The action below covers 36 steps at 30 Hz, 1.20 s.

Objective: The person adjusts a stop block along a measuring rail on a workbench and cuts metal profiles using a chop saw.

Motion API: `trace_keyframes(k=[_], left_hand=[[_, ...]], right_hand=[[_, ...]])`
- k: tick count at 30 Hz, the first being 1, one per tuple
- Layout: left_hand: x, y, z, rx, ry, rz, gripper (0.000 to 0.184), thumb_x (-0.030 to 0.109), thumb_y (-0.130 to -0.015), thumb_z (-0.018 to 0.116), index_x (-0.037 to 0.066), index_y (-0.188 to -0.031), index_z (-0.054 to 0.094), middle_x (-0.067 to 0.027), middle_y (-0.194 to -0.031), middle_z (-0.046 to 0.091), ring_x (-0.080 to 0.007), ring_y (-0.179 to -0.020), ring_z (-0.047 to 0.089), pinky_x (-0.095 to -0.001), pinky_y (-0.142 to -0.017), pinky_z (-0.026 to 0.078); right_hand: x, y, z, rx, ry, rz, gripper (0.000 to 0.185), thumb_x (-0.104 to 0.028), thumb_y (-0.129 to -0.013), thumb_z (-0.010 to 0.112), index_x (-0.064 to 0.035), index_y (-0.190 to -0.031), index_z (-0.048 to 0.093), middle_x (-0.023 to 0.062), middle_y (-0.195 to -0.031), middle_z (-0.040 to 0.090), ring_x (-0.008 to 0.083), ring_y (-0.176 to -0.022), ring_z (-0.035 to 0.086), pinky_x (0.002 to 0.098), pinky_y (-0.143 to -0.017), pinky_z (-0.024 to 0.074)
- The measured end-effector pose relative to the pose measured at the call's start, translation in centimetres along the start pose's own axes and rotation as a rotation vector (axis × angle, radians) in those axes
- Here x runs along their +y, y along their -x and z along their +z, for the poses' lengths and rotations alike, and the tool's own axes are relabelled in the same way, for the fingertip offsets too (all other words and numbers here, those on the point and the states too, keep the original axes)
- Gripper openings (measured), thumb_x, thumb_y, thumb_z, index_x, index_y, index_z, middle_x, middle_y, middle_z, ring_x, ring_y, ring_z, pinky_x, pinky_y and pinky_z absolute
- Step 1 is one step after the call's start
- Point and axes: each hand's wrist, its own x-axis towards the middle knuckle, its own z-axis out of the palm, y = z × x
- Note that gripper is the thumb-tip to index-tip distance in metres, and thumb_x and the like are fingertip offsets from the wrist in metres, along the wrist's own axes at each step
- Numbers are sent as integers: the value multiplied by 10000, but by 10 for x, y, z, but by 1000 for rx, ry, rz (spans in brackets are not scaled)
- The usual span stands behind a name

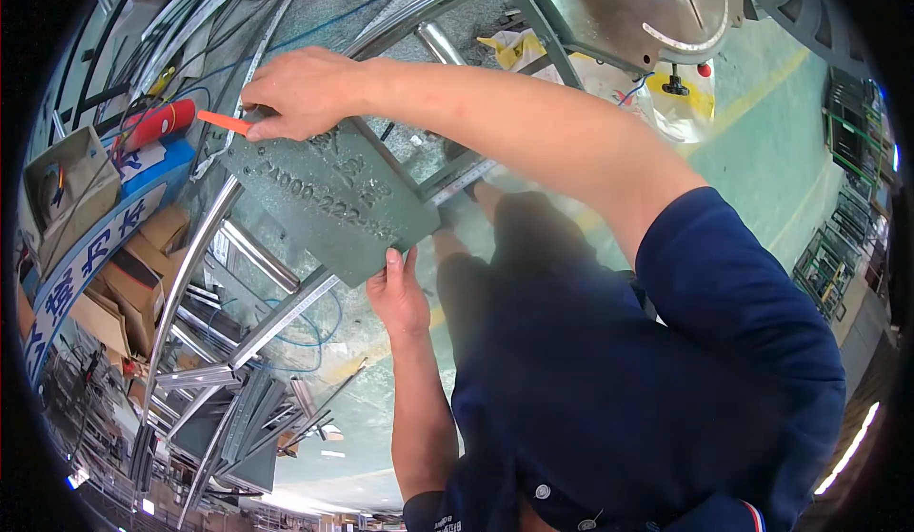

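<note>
A grey-green plate with rows of characters and digits lies tilted across a metal frame. My right hand is over the plate's far end, its fingers closed around a slim orange object whose tapered end sticks out to the left. I cannot make out the object's kind, since the rest of it is hidden in the hand. At the plate's near corner, my left hand grips the edge, the thumb on top and the other fingers mostly beneath.
Curved metal tubes and crossbars of the frame surround the plate. To the left are a red cylinder, a grey box and cardboard. Metal profiles are stacked below. A yellow-and-white bag sits at upper right.
</note>
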Motion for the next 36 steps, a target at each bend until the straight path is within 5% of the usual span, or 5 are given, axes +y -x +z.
trace_keyframes(k=[19, 28, 31, 33, 36], left_hand=[[-13, 0, 20, 33, -99, 4, 325, 236, -949, 647, -7, -1161, 607, -93, -1196, 623, -184, -1110, 571, -385, -1015, 427], [-9, 3, 26, -20, -100, 12, 198, 203, -957, 633, 84, -1114, 617, -42, -1208, 629, -188, -1156, 557, -449, -1025, 399], [-9, 3, 30, 36, -91, 33, 256, 218, -942, 657, -1, -1074, 646, -85, -1113, 659, -171, -1048, 601, -370, -995, 440], [-9, 3, 24, -26, -100, 14, 184, 200, -956, 635, 106, -1113, 620, -32, -1214, 627, -183, -1156, 555, -452, -1031, 391], [-11, 2, 22, -24, -99, 15, 179, 194, -956, 634, 109, -1113, 621, -28, -1205, 631, -176, -1147, 560, -452, -1031, 390]], right_hand=[[17, 12, -14, 37, 46, -31, 441, -484, -895, 585, -69, -1037, 637, 109, -955, 658, 320, -997, 616, 460, -799, 499], [17, 13, -16, 58, 56, -63, 436, -468, -893, 593, -40, -972, 628, 127, -872, 653, 341, -939, 625, 478, -761, 497], [18, 14, -17, 59, 56, -64, 430, -463, -891, 598, -39, -954, 625, 130, -860, 652, 348, -931, 626, 483, -762, 494], [17, 14, -18, 52, 51, -58, 429, -462, -891, 599, -39, -951, 624, 133, -855, 652, 350, -928, 626, 484, -765, 493], [16, 14, -18, 47, 41, -56, 427, -462, -891, 598, -39, -942, 622, 137, -852, 650, 353, -926, 626, 485, -770, 490]])
